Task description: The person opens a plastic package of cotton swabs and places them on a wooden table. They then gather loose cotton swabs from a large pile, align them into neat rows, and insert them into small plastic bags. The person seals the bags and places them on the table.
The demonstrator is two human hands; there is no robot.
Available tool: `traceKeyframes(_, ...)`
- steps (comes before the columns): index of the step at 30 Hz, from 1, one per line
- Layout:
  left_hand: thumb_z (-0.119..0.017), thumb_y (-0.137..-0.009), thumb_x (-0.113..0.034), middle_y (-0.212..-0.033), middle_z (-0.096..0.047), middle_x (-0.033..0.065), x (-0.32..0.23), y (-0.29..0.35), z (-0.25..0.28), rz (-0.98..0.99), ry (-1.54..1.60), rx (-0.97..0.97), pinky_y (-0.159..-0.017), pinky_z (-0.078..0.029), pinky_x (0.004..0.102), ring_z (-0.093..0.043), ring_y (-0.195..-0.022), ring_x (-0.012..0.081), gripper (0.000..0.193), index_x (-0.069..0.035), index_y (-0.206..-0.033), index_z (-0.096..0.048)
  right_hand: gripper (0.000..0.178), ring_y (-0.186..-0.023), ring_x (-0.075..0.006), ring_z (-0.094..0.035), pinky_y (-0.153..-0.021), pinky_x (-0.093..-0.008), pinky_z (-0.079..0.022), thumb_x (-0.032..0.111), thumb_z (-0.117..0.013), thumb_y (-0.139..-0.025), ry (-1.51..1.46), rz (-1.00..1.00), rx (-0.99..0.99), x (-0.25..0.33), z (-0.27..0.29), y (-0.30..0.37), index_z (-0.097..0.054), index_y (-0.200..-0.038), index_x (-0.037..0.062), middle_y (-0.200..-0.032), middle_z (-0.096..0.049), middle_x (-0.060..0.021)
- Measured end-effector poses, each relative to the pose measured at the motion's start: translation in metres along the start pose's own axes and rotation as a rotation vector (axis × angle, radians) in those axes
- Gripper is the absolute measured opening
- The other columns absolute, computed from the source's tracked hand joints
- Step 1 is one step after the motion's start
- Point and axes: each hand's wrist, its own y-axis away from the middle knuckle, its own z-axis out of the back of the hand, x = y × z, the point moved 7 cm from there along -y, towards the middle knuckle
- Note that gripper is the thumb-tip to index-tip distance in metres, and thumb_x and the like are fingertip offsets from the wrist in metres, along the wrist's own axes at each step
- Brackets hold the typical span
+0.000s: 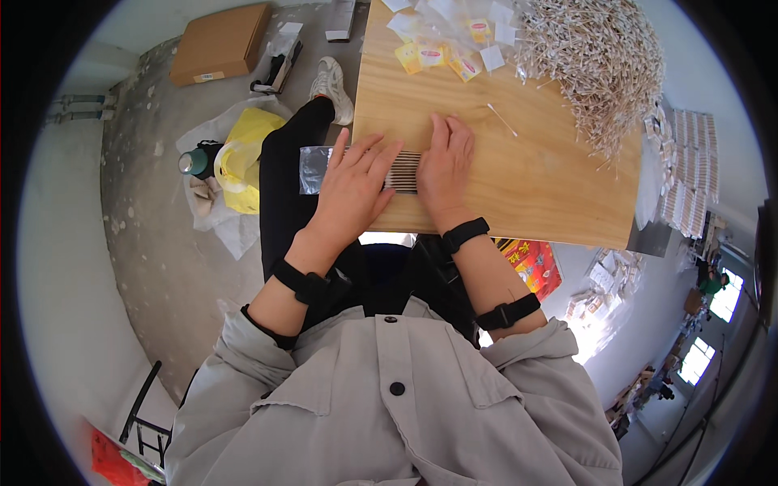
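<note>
A clear plastic bag (311,172) lies near the table's left edge, its end sticking out past the wood. Beside it, a flat row of cotton swabs (403,172) rests side by side between my two hands. My left hand (350,185) lies flat over the bag and the left part of the row, fingers spread. At the row's right end my right hand (446,166) is closed, fingers curled and side down on the table; whatever it may hold is hidden. One loose cotton swab (502,120) lies to its right.
A big heap of cotton swabs (604,65) covers the table's far right. Small yellow cards (433,55) and clear bags lie at its far edge. Stacked swab packs (689,170) stand right of the wooden table (559,194). A yellow bag (243,162) and cardboard box (219,44) are on the floor.
</note>
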Motion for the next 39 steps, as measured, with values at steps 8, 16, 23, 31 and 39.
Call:
traceKeyframes(8, -0.078, -0.075, -0.015, -0.128, -0.054, 0.0166, 0.022, 0.01, 0.02, 0.135, 0.043, -0.296, -0.113, -0.029, 0.0475, -0.046, -0.127, 0.034, 0.07, -0.003, -0.137, -0.046, 0.048, -0.12, -0.0374, -0.045, -0.106, -0.0489, -0.034, -0.006, -0.052, -0.077, 0.018, 0.035, -0.015, 0.001, -0.001, 0.0, -0.053, -0.124, -0.0001, -0.118, -0.048, -0.0184)
traceKeyframes(16, -0.073, -0.09, -0.028, -0.096, -0.064, 0.0058, 0.123, 0.056, -0.048, 0.997, 1.411, -0.342, -0.074, -0.049, 0.0254, -0.061, -0.082, 0.0104, 0.037, 0.002, -0.107, -0.059, 0.035, -0.119, -0.0354, -0.047, -0.108, -0.0498, -0.034, -0.001, -0.053, -0.085, 0.042, 0.033, -0.049, 0.003, -0.001, -0.001, -0.054, -0.12, -0.0001, -0.115, -0.049, -0.0163)
traceKeyframes(23, -0.068, -0.094, -0.026, -0.079, -0.062, -0.0002, 0.129, 0.059, -0.066, 0.953, 1.41, -0.55, -0.064, -0.047, 0.0226, -0.056, -0.069, 0.0059, 0.024, -0.003, -0.089, -0.062, 0.05, -0.118, -0.0377, -0.045, -0.105, -0.0472, -0.036, -0.008, -0.052, -0.075, 0.038, 0.049, -0.046, 0.003, -0.001, -0.002, -0.055, -0.124, 0.0008, -0.118, -0.048, -0.0181)
traceKeyframes(31, -0.065, -0.096, -0.027, -0.08, -0.063, 0.0007, 0.133, 0.06, -0.071, 0.914, 1.377, -0.548, -0.066, -0.049, 0.0239, -0.059, -0.07, 0.0078, 0.025, -0.004, -0.089, -0.06, 0.035, -0.12, -0.0352, -0.046, -0.108, -0.0503, -0.033, 0.0, -0.052, -0.086, 0.048, 0.043, -0.025, 0.009, -0.002, -0.003, -0.054, -0.121, -0.0013, -0.116, -0.048, -0.0162)
traceKeyframes(39, -0.071, -0.092, -0.026, -0.069, -0.054, -0.0044, 0.126, 0.059, -0.054, 0.899, 1.176, -0.673, -0.055, -0.04, 0.0222, -0.046, -0.061, 0.0032, 0.029, -0.001, -0.08, -0.062, 0.036, -0.124, -0.0367, -0.044, -0.11, -0.0538, -0.031, 0.002, -0.052, -0.087, 0.02, -0.001, 0.003, 0.029, -0.015, -0.003, -0.052, -0.122, -0.0016, -0.118, -0.047, -0.017)
